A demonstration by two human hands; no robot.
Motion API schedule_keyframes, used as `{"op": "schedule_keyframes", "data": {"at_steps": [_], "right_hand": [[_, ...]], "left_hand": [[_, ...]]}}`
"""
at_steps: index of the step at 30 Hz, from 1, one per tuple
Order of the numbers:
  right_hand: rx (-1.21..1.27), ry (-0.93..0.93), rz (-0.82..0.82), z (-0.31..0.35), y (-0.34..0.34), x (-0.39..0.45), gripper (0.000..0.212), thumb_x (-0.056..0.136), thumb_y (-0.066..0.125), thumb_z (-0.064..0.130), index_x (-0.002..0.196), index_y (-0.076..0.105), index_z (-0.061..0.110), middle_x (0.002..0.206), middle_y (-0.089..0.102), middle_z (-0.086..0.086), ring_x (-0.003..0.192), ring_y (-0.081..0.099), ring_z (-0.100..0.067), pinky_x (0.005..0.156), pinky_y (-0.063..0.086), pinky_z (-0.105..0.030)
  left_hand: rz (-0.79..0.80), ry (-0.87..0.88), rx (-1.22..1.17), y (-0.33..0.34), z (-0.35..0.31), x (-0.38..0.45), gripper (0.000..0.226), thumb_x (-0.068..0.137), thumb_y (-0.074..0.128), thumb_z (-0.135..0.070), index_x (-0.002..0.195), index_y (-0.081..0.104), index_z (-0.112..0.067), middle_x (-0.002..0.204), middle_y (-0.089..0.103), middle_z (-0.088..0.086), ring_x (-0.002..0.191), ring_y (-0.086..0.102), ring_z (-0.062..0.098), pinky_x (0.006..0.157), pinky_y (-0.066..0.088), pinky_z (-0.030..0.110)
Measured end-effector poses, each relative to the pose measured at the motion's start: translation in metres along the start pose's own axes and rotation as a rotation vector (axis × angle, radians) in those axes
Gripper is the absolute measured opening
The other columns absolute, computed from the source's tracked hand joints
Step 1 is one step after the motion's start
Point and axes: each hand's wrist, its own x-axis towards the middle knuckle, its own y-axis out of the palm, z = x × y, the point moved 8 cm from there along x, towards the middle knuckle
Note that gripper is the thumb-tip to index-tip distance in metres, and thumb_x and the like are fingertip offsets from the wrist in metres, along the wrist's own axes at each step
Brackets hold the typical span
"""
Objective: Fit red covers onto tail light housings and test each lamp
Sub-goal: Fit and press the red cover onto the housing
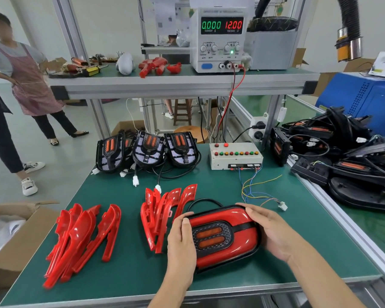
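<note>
A tail light [222, 236] with red covers on its black housing lies on the green mat near the front edge. My left hand [181, 243] grips its left end, thumb on top. My right hand [269, 230] grips its right end, fingers curled over the far edge. Two piles of loose red covers lie to the left: one pile [82, 238] at the front left, another pile [162, 214] right beside my left hand. Three bare black housings [147, 150] stand in a row at the back of the mat. The white test plug [282, 206] lies loose on coloured wires.
A white test box [235, 155] with coloured buttons sits back right; a power supply [220, 38] on the shelf reads 12.00 V. A heap of black housings [351, 156] fills the right bench. A cardboard box [13, 236] stands left. A person [25, 85] stands far left.
</note>
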Motion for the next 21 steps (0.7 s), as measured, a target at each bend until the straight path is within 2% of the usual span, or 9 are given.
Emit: {"op": "schedule_keyframes", "data": {"at_steps": [3,5,7,9,13,16,21], "right_hand": [[0.023,-0.023,-0.043,-0.002,-0.001,0.0,0.031,0.086,0.066,0.03,0.108,0.079,0.012,0.114,0.074,-0.021,0.093,0.075,-0.028,0.076,0.062,-0.037],[0.048,-0.021,-0.065,-0.004,-0.001,0.001,0.035,0.086,0.067,0.033,0.106,0.079,0.007,0.113,0.073,-0.025,0.09,0.074,-0.032,0.078,0.063,-0.042],[0.089,0.005,-0.078,-0.008,0.0,0.001,0.038,0.086,0.066,0.035,0.106,0.079,0.006,0.114,0.072,-0.026,0.092,0.074,-0.035,0.079,0.063,-0.044],[0.146,0.062,-0.072,-0.015,0.002,0.001,0.039,0.089,0.064,0.037,0.108,0.079,0.006,0.115,0.073,-0.023,0.097,0.074,-0.035,0.075,0.063,-0.043],[0.207,0.163,-0.05,-0.022,0.007,0.003,0.04,0.083,0.068,0.031,0.111,0.078,0.004,0.116,0.073,-0.023,0.092,0.075,-0.034,0.07,0.063,-0.044],[0.224,0.209,-0.047,-0.025,0.008,0.003,0.034,0.08,0.072,0.028,0.105,0.08,0.006,0.114,0.073,-0.023,0.089,0.075,-0.034,0.072,0.063,-0.047],[0.217,0.243,-0.079,-0.028,0.008,0.005,0.034,0.081,0.073,0.027,0.109,0.076,0.008,0.115,0.073,-0.023,0.089,0.075,-0.036,0.076,0.062,-0.05]], "left_hand": [[0.033,0.0,0.015,0.002,0.001,-0.002,0.033,0.11,0.038,-0.032,0.11,0.068,-0.046,0.095,0.071,-0.01,0.095,0.067,0.018,0.092,0.057,0.042],[0.062,-0.051,-0.05,0.005,0.006,-0.002,0.033,0.111,0.038,-0.032,0.112,0.069,-0.043,0.103,0.074,-0.007,0.102,0.07,0.018,0.095,0.057,0.048],[0.086,-0.113,-0.161,0.008,0.011,-0.001,0.033,0.112,0.038,-0.03,0.114,0.07,-0.035,0.114,0.074,0.007,0.11,0.07,0.03,0.096,0.056,0.057],[0.087,-0.138,-0.227,0.01,0.013,0.001,0.032,0.112,0.037,-0.029,0.116,0.069,-0.03,0.118,0.073,0.015,0.113,0.069,0.038,0.097,0.054,0.06],[0.076,-0.177,-0.325,0.009,0.015,0.0,0.032,0.112,0.036,-0.028,0.115,0.069,-0.028,0.113,0.074,0.016,0.102,0.074,0.038,0.079,0.062,0.051],[0.096,-0.195,-0.383,0.011,0.013,-0.001,0.032,0.113,0.034,-0.028,0.115,0.066,-0.026,0.112,0.074,0.018,0.099,0.074,0.04,0.075,0.062,0.052],[0.141,-0.228,-0.429,0.013,0.007,-0.004,0.033,0.113,0.032,-0.029,0.114,0.065,-0.025,0.112,0.073,0.023,0.098,0.073,0.044,0.073,0.061,0.052]]}}
